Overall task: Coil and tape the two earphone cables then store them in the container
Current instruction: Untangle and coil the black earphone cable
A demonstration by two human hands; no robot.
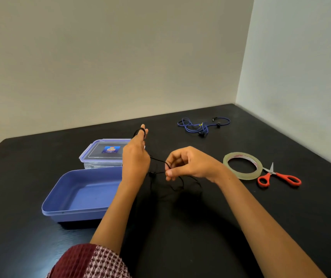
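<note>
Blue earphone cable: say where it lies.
Head view: the blue earphone cable lies far right on the black table, beyond the tape roll and scissors.
</note>
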